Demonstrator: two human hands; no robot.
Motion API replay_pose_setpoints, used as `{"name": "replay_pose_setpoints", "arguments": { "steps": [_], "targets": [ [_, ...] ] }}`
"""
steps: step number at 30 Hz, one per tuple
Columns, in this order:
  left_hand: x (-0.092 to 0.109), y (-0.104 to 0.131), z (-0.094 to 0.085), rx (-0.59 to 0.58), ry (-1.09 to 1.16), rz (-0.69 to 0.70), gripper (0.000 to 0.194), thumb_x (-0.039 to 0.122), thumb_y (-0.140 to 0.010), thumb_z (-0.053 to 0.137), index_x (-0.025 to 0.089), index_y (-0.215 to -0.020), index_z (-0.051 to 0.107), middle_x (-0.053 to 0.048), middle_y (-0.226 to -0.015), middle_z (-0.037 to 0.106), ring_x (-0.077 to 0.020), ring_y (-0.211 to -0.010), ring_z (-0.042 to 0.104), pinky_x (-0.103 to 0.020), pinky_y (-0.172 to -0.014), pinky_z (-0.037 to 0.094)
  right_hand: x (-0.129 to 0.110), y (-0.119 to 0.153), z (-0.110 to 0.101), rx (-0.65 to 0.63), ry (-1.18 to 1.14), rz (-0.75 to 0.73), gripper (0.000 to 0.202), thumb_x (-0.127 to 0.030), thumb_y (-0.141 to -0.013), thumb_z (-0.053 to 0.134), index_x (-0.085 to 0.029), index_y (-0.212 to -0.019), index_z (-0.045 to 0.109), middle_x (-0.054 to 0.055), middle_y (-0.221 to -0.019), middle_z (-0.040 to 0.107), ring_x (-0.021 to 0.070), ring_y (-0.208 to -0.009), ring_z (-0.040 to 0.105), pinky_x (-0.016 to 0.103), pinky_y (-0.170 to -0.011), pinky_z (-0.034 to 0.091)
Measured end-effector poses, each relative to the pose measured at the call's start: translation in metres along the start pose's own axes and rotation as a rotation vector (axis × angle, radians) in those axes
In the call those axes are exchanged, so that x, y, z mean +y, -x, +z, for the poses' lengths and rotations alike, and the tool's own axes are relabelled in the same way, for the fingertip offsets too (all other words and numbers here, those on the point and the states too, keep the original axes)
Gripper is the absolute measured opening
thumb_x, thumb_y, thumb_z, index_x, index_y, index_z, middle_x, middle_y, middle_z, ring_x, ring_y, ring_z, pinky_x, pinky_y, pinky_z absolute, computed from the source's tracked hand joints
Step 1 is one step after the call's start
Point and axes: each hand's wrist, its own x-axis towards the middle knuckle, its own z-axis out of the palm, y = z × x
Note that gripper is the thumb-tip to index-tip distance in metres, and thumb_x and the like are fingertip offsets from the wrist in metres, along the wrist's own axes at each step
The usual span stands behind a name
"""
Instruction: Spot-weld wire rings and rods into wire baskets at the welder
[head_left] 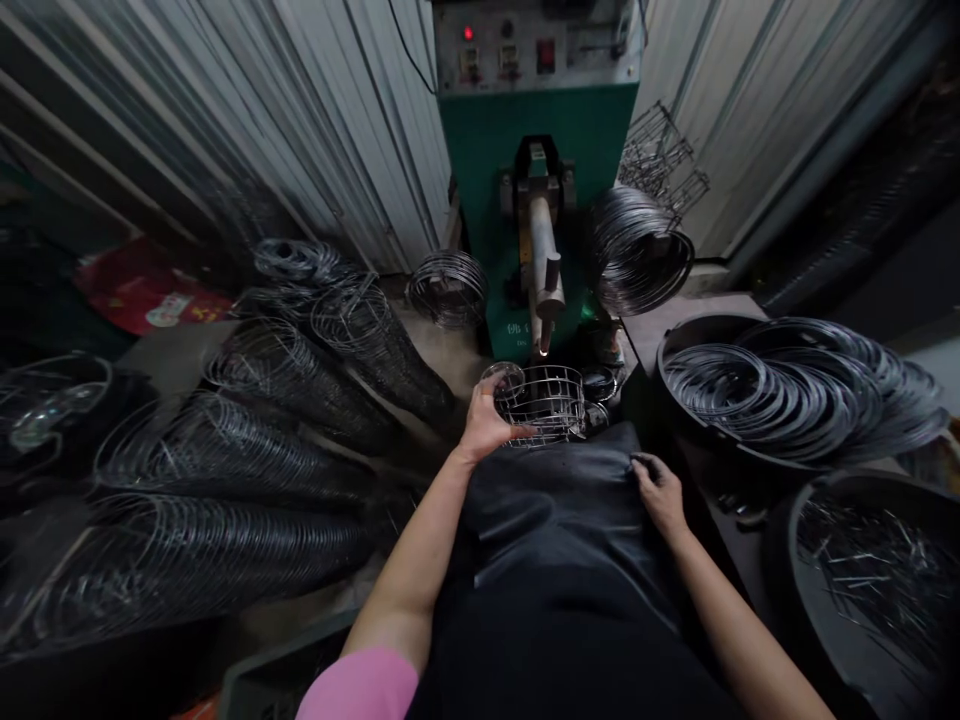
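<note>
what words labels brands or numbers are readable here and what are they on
None reads clearly:
Green machine, lower front: pale characters beside the metal arm, too small and blurred to read.
Red packaging at left: white label and yellow marking, too blurred to read.
Control panel: any lettering too small to read.

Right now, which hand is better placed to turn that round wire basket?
Probably the left hand: it already holds the side of the wire basket. The right hand is farther off, beside the edge of the black apron, so it would have to reach across.
</note>
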Motion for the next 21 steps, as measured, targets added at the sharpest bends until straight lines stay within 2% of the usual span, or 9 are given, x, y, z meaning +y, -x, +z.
{"name": "replay_pose_setpoints", "arguments": {
  "steps": [3,5,9,12,14,17,19,21],
  "targets": [
    [0.02,-0.004,0.001,-0.002,-0.123,0.014,0.101,0.046,-0.037,0.085,0.021,-0.124,0.041,-0.008,-0.115,0.049,-0.0264,-0.11,0.048,-0.039,-0.097,0.04,0.01,0.0,-0.002,-0.099,0.133,-0.093,0.034,-0.051,-0.073,0.052,-0.019,-0.077,0.063,0.009,-0.076,0.067,0.0251,-0.073,0.062,0.039,-0.07,0.05],
    [0.03,-0.006,0.002,-0.021,-0.186,0.001,0.099,0.045,-0.037,0.085,0.022,-0.123,0.042,-0.008,-0.114,0.049,-0.0271,-0.111,0.046,-0.04,-0.096,0.04,-0.004,-0.007,-0.003,-0.185,0.186,-0.188,0.031,-0.047,-0.078,0.048,-0.02,-0.08,0.063,0.008,-0.079,0.068,0.0241,-0.074,0.063,0.037,-0.069,0.05],
    [0.043,-0.007,0.007,-0.05,-0.296,-0.005,0.096,0.044,-0.039,0.085,0.023,-0.122,0.042,-0.008,-0.119,0.047,-0.0285,-0.114,0.043,-0.041,-0.097,0.037,-0.068,-0.032,-0.003,-0.421,0.324,-0.483,0.024,-0.033,-0.085,0.044,-0.021,-0.095,0.063,0.008,-0.094,0.067,0.0214,-0.084,0.063,0.032,-0.074,0.048],
    [0.051,-0.006,0.01,-0.081,-0.374,0.017,0.094,0.045,-0.041,0.084,0.023,-0.122,0.041,-0.009,-0.121,0.046,-0.0304,-0.115,0.04,-0.043,-0.099,0.033,-0.119,-0.051,0.005,-0.565,0.566,-0.635,0.022,-0.027,-0.083,0.049,-0.023,-0.099,0.064,0.007,-0.092,0.067,0.021,-0.076,0.064,0.028,-0.063,0.046],
    [0.056,-0.006,0.01,-0.105,-0.408,0.022,0.092,0.044,-0.044,0.083,0.023,-0.123,0.04,-0.009,-0.122,0.045,-0.0311,-0.116,0.039,-0.045,-0.099,0.031,-0.144,-0.06,0.014,-0.649,0.725,-0.681,0.019,-0.022,-0.08,0.053,-0.023,-0.095,0.065,0.006,-0.087,0.068,0.0205,-0.071,0.063,0.026,-0.057,0.042],
    [0.06,-0.005,0.007,-0.125,-0.444,0.028,0.091,0.041,-0.046,0.082,0.023,-0.124,0.038,-0.009,-0.123,0.045,-0.03,-0.116,0.038,-0.044,-0.099,0.029,-0.165,-0.066,0.029,-0.73,0.925,-0.701,0.021,-0.015,-0.077,0.055,-0.02,-0.096,0.061,0.007,-0.082,0.068,0.0211,-0.07,0.063,0.025,-0.054,0.038],
    [0.06,-0.003,0.007,-0.133,-0.457,0.046,0.09,0.04,-0.046,0.081,0.023,-0.124,0.038,-0.008,-0.123,0.045,-0.0289,-0.115,0.038,-0.042,-0.098,0.029,-0.169,-0.063,0.039,-0.719,0.991,-0.687,0.025,-0.014,-0.078,0.054,-0.018,-0.102,0.057,0.008,-0.081,0.069,0.0223,-0.07,0.063,0.026,-0.054,0.037],
    [0.059,-0.002,0.007,-0.145,-0.455,0.066,0.091,0.041,-0.046,0.081,0.024,-0.124,0.038,-0.008,-0.122,0.046,-0.0284,-0.114,0.039,-0.042,-0.097,0.029,-0.165,-0.058,0.047,-0.651,0.947,-0.654,0.024,-0.016,-0.08,0.052,-0.017,-0.104,0.056,0.008,-0.083,0.069,0.0229,-0.073,0.064,0.026,-0.054,0.038]
  ]
}}
